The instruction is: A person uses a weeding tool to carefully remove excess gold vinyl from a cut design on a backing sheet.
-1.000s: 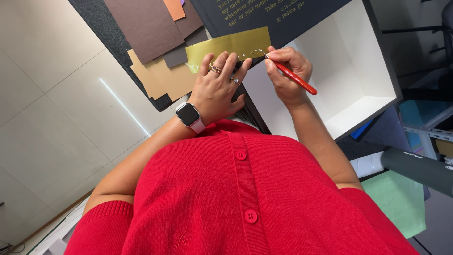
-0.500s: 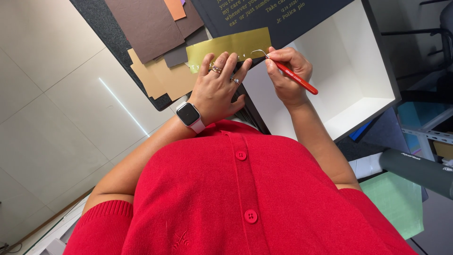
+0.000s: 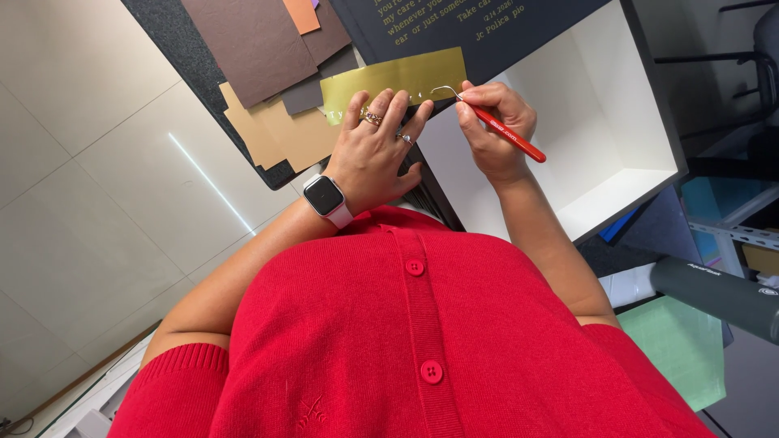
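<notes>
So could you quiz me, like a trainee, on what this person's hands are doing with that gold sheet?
1. True or false: the left hand lies flat on the gold sheet.
2. What does the right hand hold? A) scissors B) red-handled hook tool C) pencil
3. Fill in: the tool's metal hook meets the sheet's ____ edge, close to the left fingertips.

Key: 1 true. 2 B. 3 lower.

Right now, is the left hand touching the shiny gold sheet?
Touching. The head view shows the left hand pressed flat, fingers spread, on the gold sheet.
</notes>
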